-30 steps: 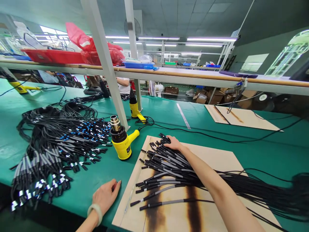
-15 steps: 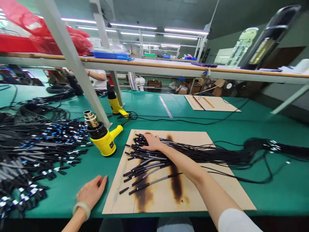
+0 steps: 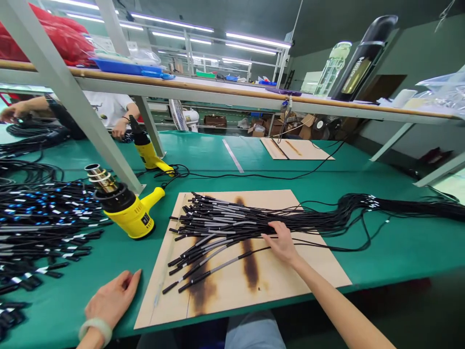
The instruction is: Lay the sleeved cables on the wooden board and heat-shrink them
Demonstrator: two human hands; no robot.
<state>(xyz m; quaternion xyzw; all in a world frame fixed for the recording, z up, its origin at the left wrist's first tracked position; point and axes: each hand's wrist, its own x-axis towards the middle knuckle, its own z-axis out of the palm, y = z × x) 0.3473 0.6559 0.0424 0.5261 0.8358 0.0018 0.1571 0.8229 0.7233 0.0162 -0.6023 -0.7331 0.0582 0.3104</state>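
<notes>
A spread bundle of black cables [image 3: 312, 220] with grey-and-black sleeved ends lies across a scorched wooden board [image 3: 286, 281]. My right hand [image 3: 282, 242] rests at the near edge of the bundle, around its middle. Its thumb and fingers are apart, touching the cables without a visible grip. One sleeved cable [image 3: 221, 267] lies separate on the near side and runs under this hand. On the green table, left of the board, my left hand [image 3: 111, 298] rests with fingers loosely curled, thumb out, nothing in it. A pale bangle circles that wrist.
A yellow heat gun [image 3: 129, 215] stands nozzle up left of the board, with a second heat gun [image 3: 147, 150] behind it. More cables [image 3: 47, 208] are piled at left. A shelf [image 3: 218, 92] on metal posts spans the table. Another person's hand [image 3: 119, 128] is beyond.
My right hand has moved from the sleeved ends back along the bundle toward me and to the right. The camera view has turned right. My left hand stays on the table.
</notes>
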